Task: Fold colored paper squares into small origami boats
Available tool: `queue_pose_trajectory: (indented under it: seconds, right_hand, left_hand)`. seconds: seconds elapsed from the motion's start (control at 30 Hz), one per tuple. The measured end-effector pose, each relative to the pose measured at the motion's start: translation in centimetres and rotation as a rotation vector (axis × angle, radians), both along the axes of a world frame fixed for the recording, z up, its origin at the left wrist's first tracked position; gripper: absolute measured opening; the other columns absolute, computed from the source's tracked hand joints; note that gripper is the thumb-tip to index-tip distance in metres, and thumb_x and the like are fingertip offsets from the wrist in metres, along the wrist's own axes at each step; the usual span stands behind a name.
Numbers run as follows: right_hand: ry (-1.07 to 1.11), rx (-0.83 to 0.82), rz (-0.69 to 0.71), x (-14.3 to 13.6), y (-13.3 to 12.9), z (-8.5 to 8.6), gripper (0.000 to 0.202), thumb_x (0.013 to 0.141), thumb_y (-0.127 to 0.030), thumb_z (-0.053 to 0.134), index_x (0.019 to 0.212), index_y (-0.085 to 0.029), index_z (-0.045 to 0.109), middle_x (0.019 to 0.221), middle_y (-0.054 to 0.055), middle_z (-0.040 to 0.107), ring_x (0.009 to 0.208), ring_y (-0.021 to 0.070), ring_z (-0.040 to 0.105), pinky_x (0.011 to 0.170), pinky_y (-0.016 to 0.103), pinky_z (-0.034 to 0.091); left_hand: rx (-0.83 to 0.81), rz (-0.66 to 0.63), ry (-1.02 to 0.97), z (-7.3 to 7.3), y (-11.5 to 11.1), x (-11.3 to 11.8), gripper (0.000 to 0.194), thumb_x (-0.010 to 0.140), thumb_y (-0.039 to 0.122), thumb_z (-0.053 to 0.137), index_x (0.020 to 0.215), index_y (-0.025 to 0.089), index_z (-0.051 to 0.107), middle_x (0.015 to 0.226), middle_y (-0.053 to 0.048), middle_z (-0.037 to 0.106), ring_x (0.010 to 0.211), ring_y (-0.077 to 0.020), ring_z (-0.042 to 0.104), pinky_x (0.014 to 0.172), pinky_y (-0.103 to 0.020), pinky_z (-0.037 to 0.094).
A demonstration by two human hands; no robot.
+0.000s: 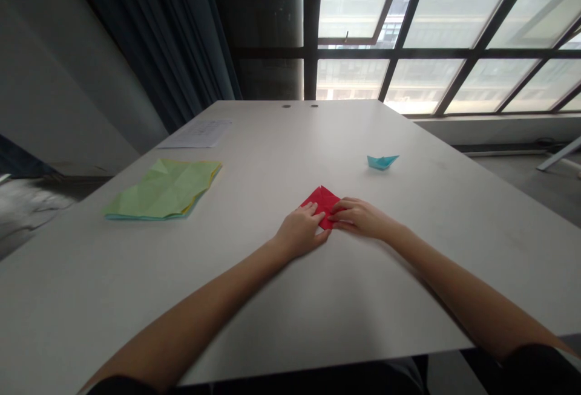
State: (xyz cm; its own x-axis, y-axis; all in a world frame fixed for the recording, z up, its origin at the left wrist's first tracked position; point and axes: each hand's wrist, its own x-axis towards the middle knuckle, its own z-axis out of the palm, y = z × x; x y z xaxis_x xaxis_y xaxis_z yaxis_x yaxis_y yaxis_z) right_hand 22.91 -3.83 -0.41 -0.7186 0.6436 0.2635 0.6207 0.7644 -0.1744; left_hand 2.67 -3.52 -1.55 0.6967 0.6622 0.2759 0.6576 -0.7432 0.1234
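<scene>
A folded sheet of red origami paper lies on the white table in front of me, its outline close to a diamond with a small notch at the far corner. My left hand rests on its left side, fingers spread and laid on the paper, thumb by the near corner. From the right, my right hand closes its bent fingers on the paper's right edge. Both hands cover parts of the folds. Beyond my right hand stands a small blue paper boat.
Green, yellow and blue sheets of paper lie stacked on the left of the table. Behind them is a printed white sheet. A dark blue curtain and large windows stand past the table.
</scene>
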Motion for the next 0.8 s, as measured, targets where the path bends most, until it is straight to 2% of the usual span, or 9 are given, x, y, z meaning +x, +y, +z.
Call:
queue_pose_trajectory:
  seconds: [0.43,0.8]
  right_hand:
    - [0.029,-0.079,0.014,0.0,-0.1,0.1,0.024,0.086,-0.028,0.044,0.086,-0.018,0.065,0.092,0.008,0.066,0.088,0.0169,0.058,0.080,0.029,0.046]
    - [0.059,-0.100,0.019,0.0,-0.2,0.4,0.018,0.082,-0.024,0.048,0.083,-0.017,0.065,0.093,0.008,0.066,0.087,0.0168,0.058,0.080,0.029,0.045]
  left_hand:
    - [0.051,0.010,0.061,0.4,-1.3,1.1,0.026,0.085,0.028,0.041,0.093,0.013,0.061,0.095,-0.012,0.063,0.093,-0.0213,0.059,0.081,-0.035,0.048]
    - [0.062,0.047,0.036,0.3,-1.8,1.2,0.024,0.085,0.027,0.041,0.091,0.014,0.061,0.096,-0.011,0.063,0.091,-0.0218,0.059,0.077,-0.035,0.048]
